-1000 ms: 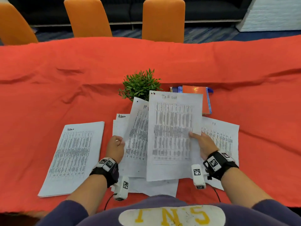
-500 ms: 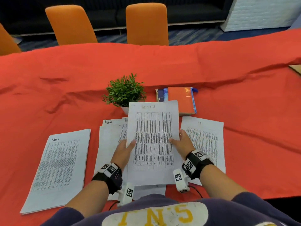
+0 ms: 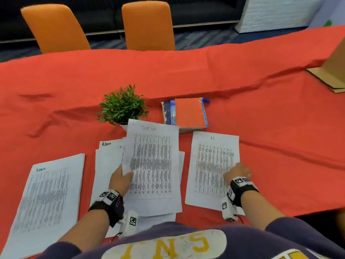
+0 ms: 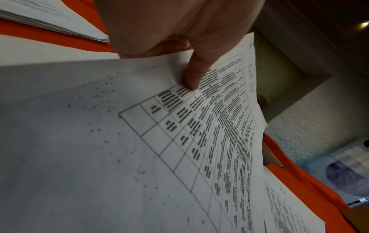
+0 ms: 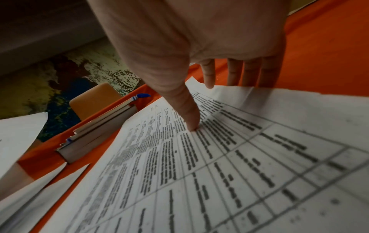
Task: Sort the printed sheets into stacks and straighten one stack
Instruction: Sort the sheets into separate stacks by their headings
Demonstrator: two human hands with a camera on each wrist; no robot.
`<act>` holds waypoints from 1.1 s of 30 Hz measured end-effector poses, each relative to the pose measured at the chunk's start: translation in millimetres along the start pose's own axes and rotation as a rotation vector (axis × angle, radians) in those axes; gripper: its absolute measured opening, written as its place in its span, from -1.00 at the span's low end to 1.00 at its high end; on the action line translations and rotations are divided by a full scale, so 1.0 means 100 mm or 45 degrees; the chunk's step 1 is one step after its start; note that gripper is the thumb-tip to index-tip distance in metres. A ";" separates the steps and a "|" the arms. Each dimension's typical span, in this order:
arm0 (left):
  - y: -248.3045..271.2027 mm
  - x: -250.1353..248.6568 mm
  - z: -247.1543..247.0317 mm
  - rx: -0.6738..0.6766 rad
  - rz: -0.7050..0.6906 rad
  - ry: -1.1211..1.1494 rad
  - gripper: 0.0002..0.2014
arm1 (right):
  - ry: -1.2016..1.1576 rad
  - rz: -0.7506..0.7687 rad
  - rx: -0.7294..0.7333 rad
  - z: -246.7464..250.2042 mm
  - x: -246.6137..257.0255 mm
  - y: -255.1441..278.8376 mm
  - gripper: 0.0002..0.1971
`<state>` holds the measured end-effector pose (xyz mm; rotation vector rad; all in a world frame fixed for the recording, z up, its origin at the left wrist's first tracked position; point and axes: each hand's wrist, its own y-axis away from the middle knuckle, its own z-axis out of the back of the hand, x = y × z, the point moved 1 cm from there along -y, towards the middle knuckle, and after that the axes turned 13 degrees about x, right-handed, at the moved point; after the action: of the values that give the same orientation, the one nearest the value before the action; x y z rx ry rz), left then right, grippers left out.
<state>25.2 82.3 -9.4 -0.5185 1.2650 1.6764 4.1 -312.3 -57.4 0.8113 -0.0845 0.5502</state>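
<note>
A "Task list" sheet is held above the loose middle pile, whose top visible sheet is headed "Admin". My left hand pinches its left edge; in the left wrist view the thumb lies on top of the Task list sheet, with the fingers hidden beneath. An "Admin" stack lies at the left. The "HR" sheet lies at the right. My right hand holds the sheet's right edge. On the HR sheet my thumb presses from above, and most fingers dip behind its raised edge.
A small green plant and stacked notebooks sit just behind the sheets on the red tablecloth. A cardboard box stands at the far right. Orange chairs line the far side. The table's near edge runs by my right forearm.
My right hand has let go of the Task list sheet and moved right onto the HR sheet. My left hand now holds the Task list sheet alone, lower over the middle pile.
</note>
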 end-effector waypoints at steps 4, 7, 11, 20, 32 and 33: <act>0.02 0.03 -0.02 -0.014 0.017 -0.012 -0.66 | -0.310 0.082 0.068 0.02 -0.05 -0.07 -0.32; 0.01 0.03 -0.06 -0.014 0.020 0.018 -0.66 | -0.344 0.193 0.055 0.08 -0.08 -0.08 -0.50; -0.04 0.03 -0.08 -0.018 0.030 0.016 -0.68 | -0.377 0.297 0.084 0.26 -0.18 -0.04 -0.71; 0.01 -0.12 -0.17 -0.016 0.007 0.086 -0.63 | -0.921 0.571 0.287 0.78 -0.08 0.20 -0.79; 0.09 -0.30 -0.37 0.168 -0.088 0.227 -0.84 | -0.598 0.773 0.520 0.03 0.70 0.52 -0.81; 0.11 -0.31 -0.39 0.181 -0.095 0.250 -0.84 | -0.561 0.780 0.521 -0.02 0.72 0.55 -0.79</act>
<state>23.0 33.6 5.2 -0.6483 1.4759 1.4889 38.1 -249.1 -2.1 1.3094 -0.6584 0.9743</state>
